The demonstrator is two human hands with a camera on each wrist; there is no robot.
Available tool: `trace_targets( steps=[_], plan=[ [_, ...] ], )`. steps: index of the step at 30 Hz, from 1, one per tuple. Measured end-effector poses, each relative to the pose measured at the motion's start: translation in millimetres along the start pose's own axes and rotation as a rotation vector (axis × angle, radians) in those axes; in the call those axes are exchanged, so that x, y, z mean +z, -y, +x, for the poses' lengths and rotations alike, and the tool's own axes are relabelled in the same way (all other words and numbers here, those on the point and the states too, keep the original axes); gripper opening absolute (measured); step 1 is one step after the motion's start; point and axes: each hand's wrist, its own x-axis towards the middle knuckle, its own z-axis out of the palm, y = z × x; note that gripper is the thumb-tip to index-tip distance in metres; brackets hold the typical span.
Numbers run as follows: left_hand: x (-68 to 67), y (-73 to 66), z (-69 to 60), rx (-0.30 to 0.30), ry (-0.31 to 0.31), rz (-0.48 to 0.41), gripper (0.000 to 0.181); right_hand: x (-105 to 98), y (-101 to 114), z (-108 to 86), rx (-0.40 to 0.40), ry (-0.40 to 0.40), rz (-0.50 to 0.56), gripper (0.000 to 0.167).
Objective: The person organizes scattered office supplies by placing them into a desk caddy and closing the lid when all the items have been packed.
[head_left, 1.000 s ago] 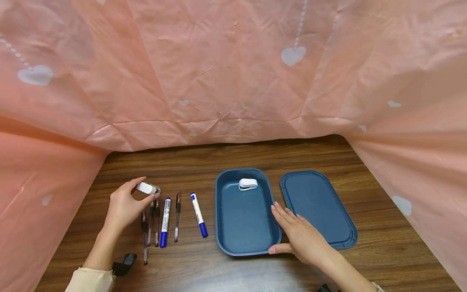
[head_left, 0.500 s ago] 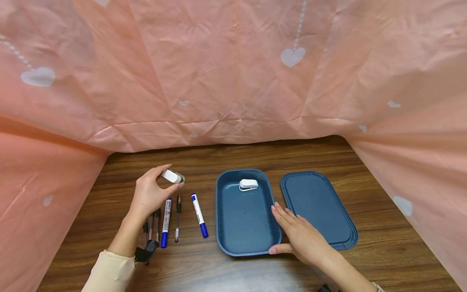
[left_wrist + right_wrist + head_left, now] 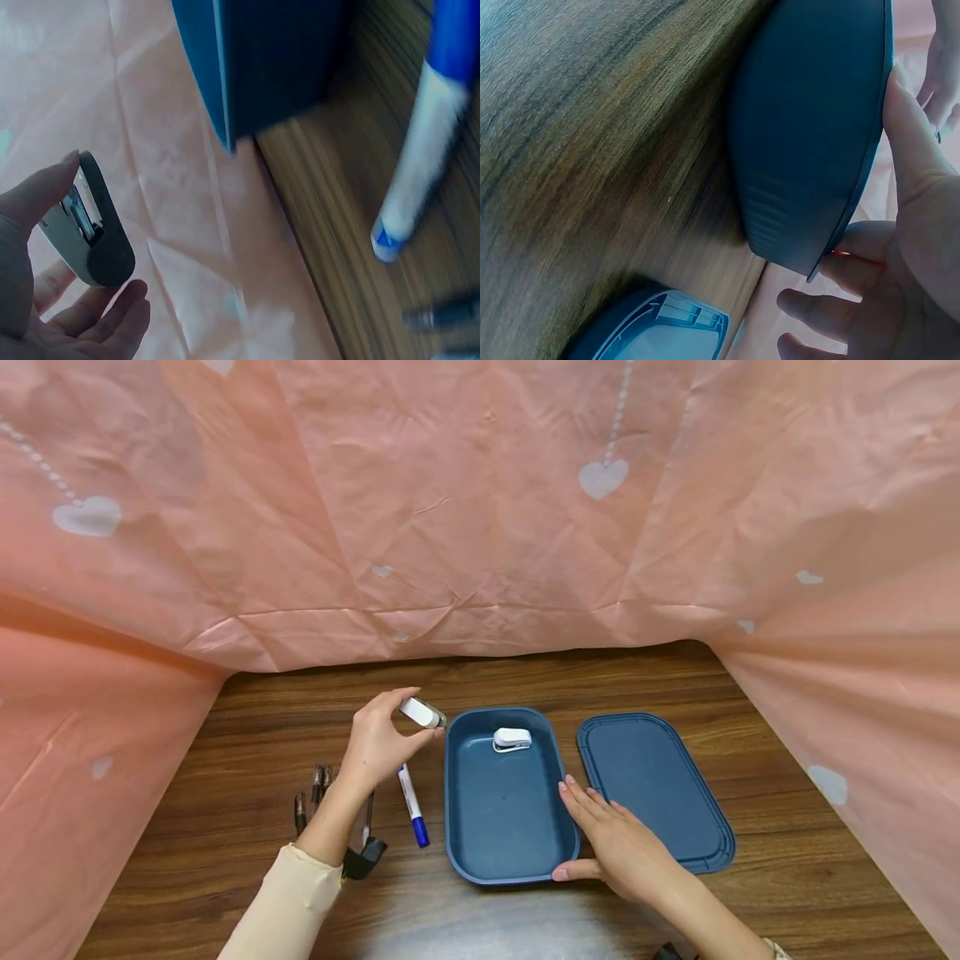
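just left of the blue box point(image 3: 498, 827), by its far-left corner, the left hand point(image 3: 378, 739) pinches a white stapler point(image 3: 420, 712) between thumb and fingers, raised off the tabletop point(image 3: 187, 860), its long axis slanting rightward toward the box. on the opposite side, the right hand point(image 3: 618, 843) rests straight-fingered against the wall, clasping nothing. inside, a second stapler point(image 3: 512, 738) lies at the far end.

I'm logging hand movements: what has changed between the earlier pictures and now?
The left hand, already pinching a small white stapler, has moved right, from by the pens to near the left rim of the blue box. Nothing was let go. The right hand stays at the box's right rim; the lid and the white item inside the box stayed put.
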Motion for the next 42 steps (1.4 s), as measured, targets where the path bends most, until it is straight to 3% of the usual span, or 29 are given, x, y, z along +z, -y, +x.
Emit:
trace_targets(
  steps=[7, 15, 26, 32, 42],
  plan=[
    [38.6, -17.7, 2.1, -0.005, 0.028, 0.003, 0.062, 1, 0, 0.9, 0.002, 0.002, 0.002, 0.095],
    [71.0, -18.0, -3.5, -0.018, 0.120, 0.037, 0.059, 1, 1, 0.7, 0.001, 0.004, 0.010, 0.095],
    [88.5, -10.2, -7.7, -0.038, 0.175, 0.121, 0.056, 1, 2, -0.2, 0.002, 0.004, 0.015, 0.095],
    [95.2, -11.5, -8.3, -0.076, 0.185, 0.169, 0.056, 1, 2, -1.3, -0.006, -0.001, 0.011, 0.095],
    [104.2, -15.3, -11.6, -0.069, 0.226, 0.257, 0.055, 0, 3, -4.8, 0.001, 0.003, 0.016, 0.095]
  ],
)
